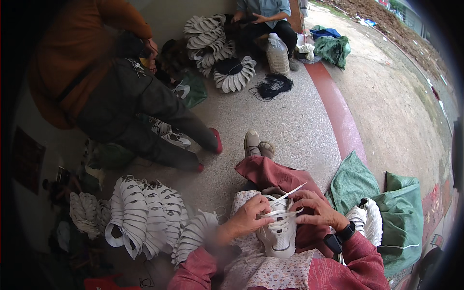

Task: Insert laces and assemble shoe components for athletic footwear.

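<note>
A white lace-up shoe (279, 239) rests on my lap, its toe pointing toward me. Over its tongue, my left hand (250, 215) pinches the white shoelace (293, 191) at the left side of the eyelets. On the other side, the fingers of my right hand (315, 210) are closed on a loop of the same lace. One pale lace end sticks up between the hands, toward the upper right. Under the shoe lie a flowered apron (268, 270) and dark red cloth (309, 186). The inside of both pinches is partly hidden by fingers.
Stacked white shoe uppers (145, 212) stand on the floor to my left. Green sacks (401, 212) and more white pieces (372, 222) are at my right. A standing person (92, 72) is at the far left. Another person (268, 19) sits ahead, near a plastic jug (277, 54) and black cords (272, 87).
</note>
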A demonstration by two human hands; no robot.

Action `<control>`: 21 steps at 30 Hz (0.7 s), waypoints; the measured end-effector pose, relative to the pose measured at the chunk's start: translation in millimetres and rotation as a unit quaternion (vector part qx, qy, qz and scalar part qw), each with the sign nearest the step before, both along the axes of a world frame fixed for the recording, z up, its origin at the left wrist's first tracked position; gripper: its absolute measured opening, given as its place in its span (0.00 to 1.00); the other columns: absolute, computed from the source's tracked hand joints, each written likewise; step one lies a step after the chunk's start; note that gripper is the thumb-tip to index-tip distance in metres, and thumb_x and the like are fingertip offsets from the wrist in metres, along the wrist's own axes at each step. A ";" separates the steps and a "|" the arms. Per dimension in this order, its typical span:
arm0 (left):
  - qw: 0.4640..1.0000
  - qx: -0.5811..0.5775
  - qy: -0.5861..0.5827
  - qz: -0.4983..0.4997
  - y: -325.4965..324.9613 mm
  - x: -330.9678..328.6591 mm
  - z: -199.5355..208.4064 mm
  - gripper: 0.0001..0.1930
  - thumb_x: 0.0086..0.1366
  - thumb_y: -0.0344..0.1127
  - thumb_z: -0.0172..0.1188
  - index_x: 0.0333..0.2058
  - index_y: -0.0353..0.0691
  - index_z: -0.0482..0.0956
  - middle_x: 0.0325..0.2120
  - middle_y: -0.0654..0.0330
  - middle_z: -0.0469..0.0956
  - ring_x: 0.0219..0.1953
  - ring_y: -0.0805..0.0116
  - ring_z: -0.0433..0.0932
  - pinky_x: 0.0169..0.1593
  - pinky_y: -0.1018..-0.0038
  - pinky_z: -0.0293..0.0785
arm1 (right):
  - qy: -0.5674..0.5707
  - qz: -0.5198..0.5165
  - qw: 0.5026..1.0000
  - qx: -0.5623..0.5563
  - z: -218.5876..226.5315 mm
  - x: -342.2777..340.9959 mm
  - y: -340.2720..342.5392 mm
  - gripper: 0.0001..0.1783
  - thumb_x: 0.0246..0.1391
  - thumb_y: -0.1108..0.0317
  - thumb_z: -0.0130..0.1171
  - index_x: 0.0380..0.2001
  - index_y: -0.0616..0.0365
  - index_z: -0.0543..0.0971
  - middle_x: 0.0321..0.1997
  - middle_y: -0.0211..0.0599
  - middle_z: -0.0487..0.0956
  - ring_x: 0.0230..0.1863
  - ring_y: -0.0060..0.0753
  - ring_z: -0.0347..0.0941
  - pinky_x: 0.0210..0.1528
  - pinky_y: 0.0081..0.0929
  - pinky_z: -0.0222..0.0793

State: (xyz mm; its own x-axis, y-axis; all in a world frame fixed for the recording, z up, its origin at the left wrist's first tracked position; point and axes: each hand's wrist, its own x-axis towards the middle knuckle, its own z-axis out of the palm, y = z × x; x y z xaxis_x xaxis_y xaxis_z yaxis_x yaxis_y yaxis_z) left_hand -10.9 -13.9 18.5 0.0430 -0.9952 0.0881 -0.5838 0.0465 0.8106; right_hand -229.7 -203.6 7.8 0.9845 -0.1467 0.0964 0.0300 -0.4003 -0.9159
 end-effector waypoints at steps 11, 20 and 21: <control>0.999 0.033 0.022 -0.025 1.1 10.4 0.4 0.15 0.53 0.34 0.70 0.34 0.35 0.73 0.40 0.58 0.67 0.45 0.63 0.70 0.49 0.71 0.69 | 0.004 0.049 0.989 0.137 -25.7 9.4 -20.2 0.10 0.52 0.66 0.68 0.36 0.57 0.80 0.60 0.38 0.69 0.64 0.37 0.62 0.65 0.35 0.58; 0.996 0.070 0.041 -0.040 -1.5 9.8 14.1 0.13 0.55 0.36 0.68 0.32 0.34 0.74 0.40 0.58 0.68 0.45 0.63 0.70 0.50 0.71 0.68 | 0.038 0.057 0.989 0.128 -15.6 12.8 -18.7 0.08 0.53 0.66 0.67 0.35 0.56 0.83 0.60 0.38 0.70 0.63 0.36 0.63 0.65 0.34 0.58; 0.995 0.072 0.049 -0.043 -1.6 9.7 13.1 0.14 0.55 0.36 0.68 0.31 0.34 0.74 0.40 0.58 0.68 0.45 0.63 0.69 0.50 0.70 0.68 | 0.038 0.058 0.989 0.128 -15.5 12.2 -17.9 0.08 0.53 0.66 0.67 0.35 0.56 0.83 0.60 0.38 0.70 0.63 0.36 0.63 0.65 0.34 0.58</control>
State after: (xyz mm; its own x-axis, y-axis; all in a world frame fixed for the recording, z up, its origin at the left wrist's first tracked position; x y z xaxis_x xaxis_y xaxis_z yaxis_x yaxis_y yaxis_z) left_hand -1.2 -15.5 31.6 -0.0422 -0.9976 -0.0556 -0.4996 -0.0272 0.8658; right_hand -217.5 -221.5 -7.7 0.9991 -0.0427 -0.0051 -0.0116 -0.1524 -0.9883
